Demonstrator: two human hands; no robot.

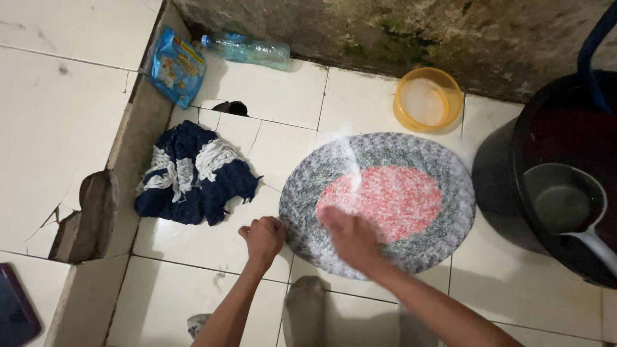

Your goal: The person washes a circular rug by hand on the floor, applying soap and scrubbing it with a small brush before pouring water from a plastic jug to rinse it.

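A round woven mat (411, 160), grey around a red centre, lies flat on the white tiled floor and is streaked with white soap foam. My left hand (263, 236) pinches the mat's near left edge. My right hand (350, 239) is blurred and rests on the mat's near side, fingers closed; whether it holds anything I cannot tell. A crumpled navy and white knitted mat (193, 173) lies to the left of the round one.
A yellow plastic bowl (427, 99) sits by the stained wall. A black bucket (514, 186) at right holds water and a grey dipper (565, 199). A blue detergent pouch (173, 64) and a clear plastic bottle (247, 50) lie at the back left beside a raised, cracked tile ledge (96, 218).
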